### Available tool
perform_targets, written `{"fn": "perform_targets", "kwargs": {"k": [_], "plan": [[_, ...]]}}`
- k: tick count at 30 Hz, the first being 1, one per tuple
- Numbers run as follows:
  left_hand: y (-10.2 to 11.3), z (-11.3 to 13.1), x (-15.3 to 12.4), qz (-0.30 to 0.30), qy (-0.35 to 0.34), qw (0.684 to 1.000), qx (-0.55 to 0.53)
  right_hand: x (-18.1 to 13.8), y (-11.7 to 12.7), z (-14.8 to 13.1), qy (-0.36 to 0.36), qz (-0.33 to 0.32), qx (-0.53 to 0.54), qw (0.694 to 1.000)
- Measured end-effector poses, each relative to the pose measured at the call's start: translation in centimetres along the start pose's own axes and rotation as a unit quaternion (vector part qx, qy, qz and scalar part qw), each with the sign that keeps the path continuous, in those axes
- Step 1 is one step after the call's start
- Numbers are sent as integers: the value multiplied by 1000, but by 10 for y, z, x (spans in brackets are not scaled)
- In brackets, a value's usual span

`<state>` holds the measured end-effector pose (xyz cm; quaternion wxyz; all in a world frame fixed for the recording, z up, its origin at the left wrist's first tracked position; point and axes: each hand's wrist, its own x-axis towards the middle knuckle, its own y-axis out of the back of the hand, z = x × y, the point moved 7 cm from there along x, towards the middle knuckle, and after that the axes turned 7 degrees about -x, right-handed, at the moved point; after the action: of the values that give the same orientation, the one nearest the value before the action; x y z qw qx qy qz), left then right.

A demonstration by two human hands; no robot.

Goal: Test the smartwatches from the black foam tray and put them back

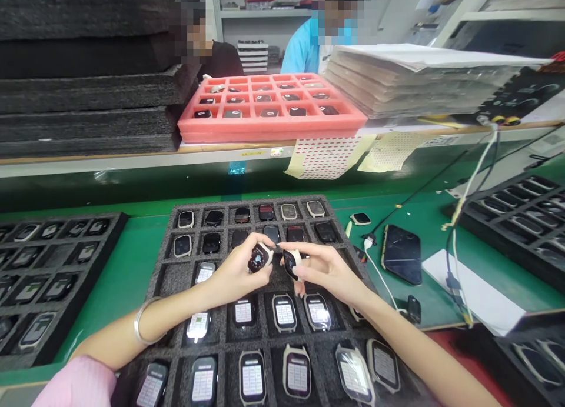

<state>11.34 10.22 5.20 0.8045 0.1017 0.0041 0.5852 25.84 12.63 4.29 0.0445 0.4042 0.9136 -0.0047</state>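
My left hand is closed around a smartwatch whose dark screen shows a lit dial. A second smartwatch, with a pale case and a dark face turned sideways, is pinched in my right hand. Both watches are held close together above a black foam tray. In the tray's compartments lie several strapless watches, among them a lit one with a pale frame just below my hands. Dark-screened watches such as a black one fill the far rows.
A red foam tray of watches stands on the shelf ahead, between stacked black foam and stacked clear trays. A phone, cables and white paper lie right. More watch trays flank the bench. Two people sit opposite.
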Motion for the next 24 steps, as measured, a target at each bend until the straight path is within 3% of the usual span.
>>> {"fn": "perform_targets", "kwargs": {"k": [24], "plan": [[-1,0,0,-13,4,999,36,0,-1,-2,2,-1,-1,1000]]}}
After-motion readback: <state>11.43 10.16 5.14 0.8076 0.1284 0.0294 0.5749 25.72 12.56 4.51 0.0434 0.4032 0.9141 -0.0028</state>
